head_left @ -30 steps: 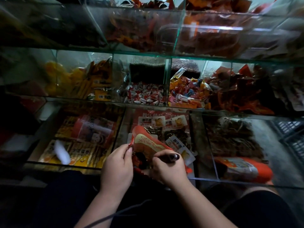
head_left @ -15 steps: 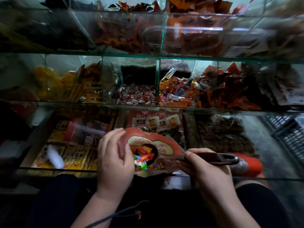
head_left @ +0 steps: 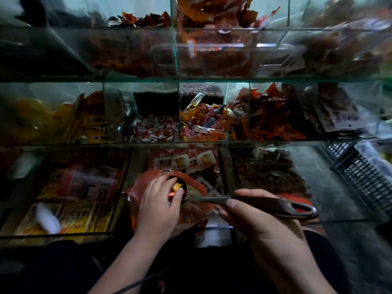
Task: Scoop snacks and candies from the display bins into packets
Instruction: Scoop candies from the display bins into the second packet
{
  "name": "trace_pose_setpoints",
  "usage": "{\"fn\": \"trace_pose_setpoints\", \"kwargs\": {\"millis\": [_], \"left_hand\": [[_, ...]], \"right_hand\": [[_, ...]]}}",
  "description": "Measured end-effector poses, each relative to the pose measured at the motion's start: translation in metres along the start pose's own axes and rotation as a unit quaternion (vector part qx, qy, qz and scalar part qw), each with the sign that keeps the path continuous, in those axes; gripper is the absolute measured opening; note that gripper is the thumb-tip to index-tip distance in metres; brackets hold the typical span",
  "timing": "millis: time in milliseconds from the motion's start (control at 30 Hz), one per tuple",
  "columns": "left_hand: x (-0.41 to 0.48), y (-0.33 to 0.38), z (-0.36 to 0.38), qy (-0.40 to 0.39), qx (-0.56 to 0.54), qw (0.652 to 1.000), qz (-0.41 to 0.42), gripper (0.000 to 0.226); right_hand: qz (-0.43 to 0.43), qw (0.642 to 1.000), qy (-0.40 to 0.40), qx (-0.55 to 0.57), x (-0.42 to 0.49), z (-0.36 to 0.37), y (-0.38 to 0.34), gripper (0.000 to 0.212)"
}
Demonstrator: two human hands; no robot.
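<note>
Red packet (head_left: 146,181) is held at the front edge of the middle bin (head_left: 218,228), its mouth clamped in the left hand (head_left: 159,206); the scoop (head_left: 271,203) is clamped in the right hand (head_left: 254,221), bowl at the candies (head_left: 177,186).

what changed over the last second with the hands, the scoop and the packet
The left hand slid right from the red packet's left edge and now lies across its open mouth, fingers over the candies. The right hand drew the scoop out to the right, its handle turning level. Unchanged: the right hand grips the scoop handle, and the packet stays in place.
</note>
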State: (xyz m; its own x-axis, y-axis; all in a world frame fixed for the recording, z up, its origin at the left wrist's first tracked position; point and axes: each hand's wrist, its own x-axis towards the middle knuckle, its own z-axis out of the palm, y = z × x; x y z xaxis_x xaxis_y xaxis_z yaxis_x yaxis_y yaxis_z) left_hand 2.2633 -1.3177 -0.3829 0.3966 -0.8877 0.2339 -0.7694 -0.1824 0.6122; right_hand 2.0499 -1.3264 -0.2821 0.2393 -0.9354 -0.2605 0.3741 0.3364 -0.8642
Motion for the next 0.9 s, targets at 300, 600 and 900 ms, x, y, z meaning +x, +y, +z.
{"fn": "trace_pose_setpoints", "kwargs": {"millis": [300, 600, 900], "left_hand": [[0.053, 0.03, -0.023, 0.113, -0.008, 0.982, 0.148, 0.027], [0.134, 0.055, -0.015, 0.051, -0.168, 0.984, -0.021, 0.073], [0.143, 0.035, 0.012, -0.07, -0.035, 0.997, 0.013, 0.097]], "right_hand": [[-0.028, 0.995, 0.051, 0.078, 0.008, 0.006, -0.011, 0.02], [-0.074, 0.965, 0.111, 0.224, 0.062, 0.024, -0.063, 0.01], [-0.387, 0.814, 0.025, -0.433, 0.17, 0.041, -0.049, 0.009]]}}
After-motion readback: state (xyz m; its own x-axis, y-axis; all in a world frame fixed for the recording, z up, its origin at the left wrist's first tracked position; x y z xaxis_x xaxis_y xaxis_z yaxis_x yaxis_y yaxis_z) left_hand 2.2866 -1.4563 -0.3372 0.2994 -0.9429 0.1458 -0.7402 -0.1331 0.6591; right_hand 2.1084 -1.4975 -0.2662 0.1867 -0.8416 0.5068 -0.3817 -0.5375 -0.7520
